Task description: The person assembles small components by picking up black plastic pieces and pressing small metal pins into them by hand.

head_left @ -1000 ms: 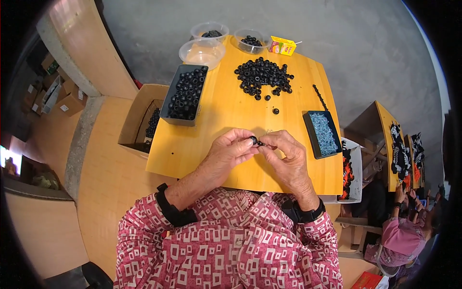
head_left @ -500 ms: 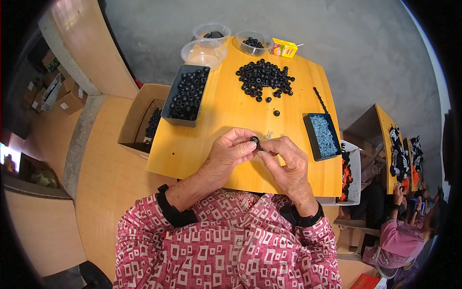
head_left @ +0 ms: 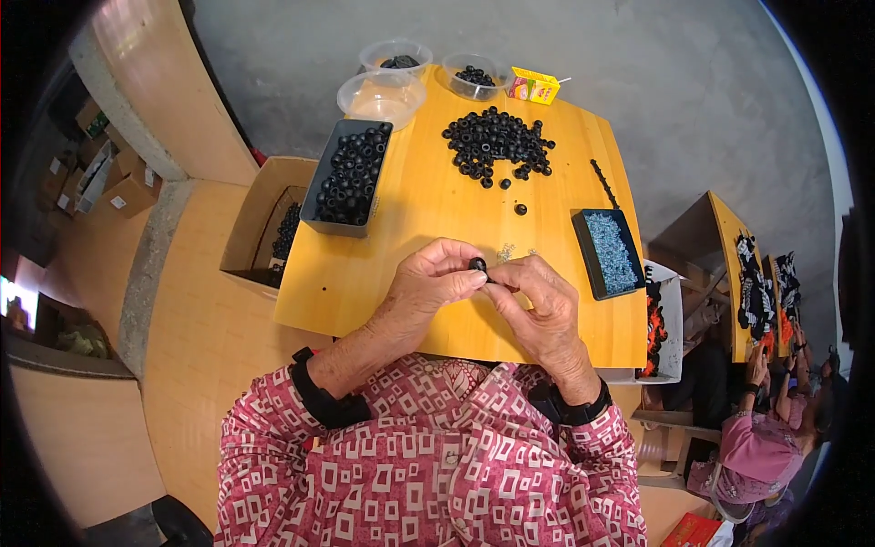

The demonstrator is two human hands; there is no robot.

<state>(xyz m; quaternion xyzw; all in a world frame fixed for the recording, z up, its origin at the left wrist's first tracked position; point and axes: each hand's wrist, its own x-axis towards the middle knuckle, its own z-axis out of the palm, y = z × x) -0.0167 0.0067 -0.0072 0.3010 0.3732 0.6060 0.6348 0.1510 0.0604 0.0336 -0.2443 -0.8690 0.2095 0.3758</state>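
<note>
Over the near part of the yellow wooden table (head_left: 365,292), my left hand (head_left: 415,287) pinches a small round black part (head_left: 478,264) between thumb and fingertips. My right hand (head_left: 544,305) is closed in a pinch against the part's lower right side; what its fingertips hold is hidden. Just beyond my hands lie a few tiny clear pieces (head_left: 507,252). A single black part (head_left: 520,210) lies farther off, in front of a loose pile of similar black parts (head_left: 492,146).
At left stands a dark tray (head_left: 337,228) of black parts, beside a floor carton (head_left: 239,232). A dark tray (head_left: 591,281) of small bluish pieces and a black strip (head_left: 604,184) lie right. Clear bowls (head_left: 383,100) and a yellow drink carton (head_left: 534,85) stand behind. Another person (head_left: 761,447) sits right.
The round black part has turned slightly in my fingers. My hands stay nearly in place, and the whole view has shifted a little.
</note>
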